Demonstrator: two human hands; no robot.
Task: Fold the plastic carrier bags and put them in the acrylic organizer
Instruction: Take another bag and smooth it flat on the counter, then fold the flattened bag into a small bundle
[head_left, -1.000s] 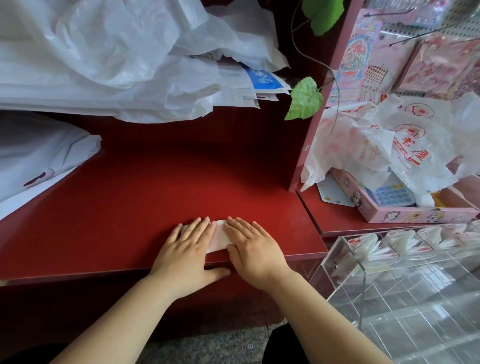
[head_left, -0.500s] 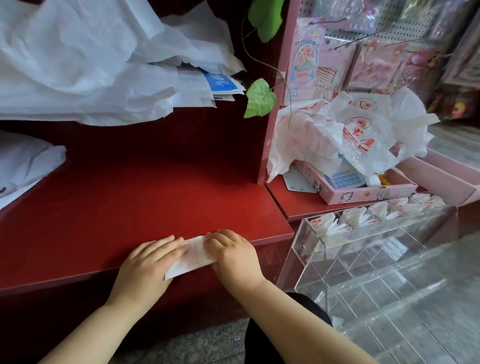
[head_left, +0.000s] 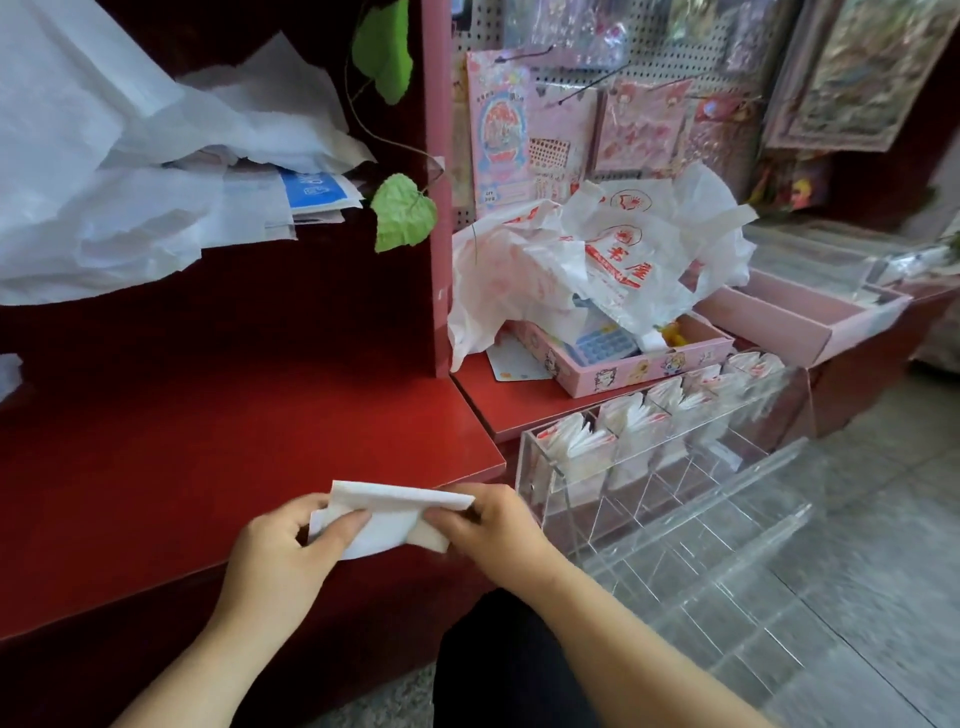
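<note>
Red-painted wooden counter (head_left: 208, 467) fills the left of the view, with crumpled white sheets (head_left: 104, 182) heaped on the shelf above it and 2 green leaves (head_left: 405, 213) hanging beside the upright divider. Just over the counter's front edge, a white plastic carrier bag folded into a flat rectangle (head_left: 387, 519) is held up off the surface between 2 hands. The left hand (head_left: 280, 561) pinches its left end, thumb across the front face. The right hand (head_left: 498, 525) pinches the right end with curled fingers. To the right stands a clear acrylic organizer with a grid of compartments (head_left: 540, 467); its back row holds upright folded white-and-red bags (head_left: 628, 415), and the nearer cells look bare. Behind it, loose white carrier bags with red print (head_left: 613, 260) lie piled over a shallow pink cardboard tray (head_left: 639, 371).
</note>
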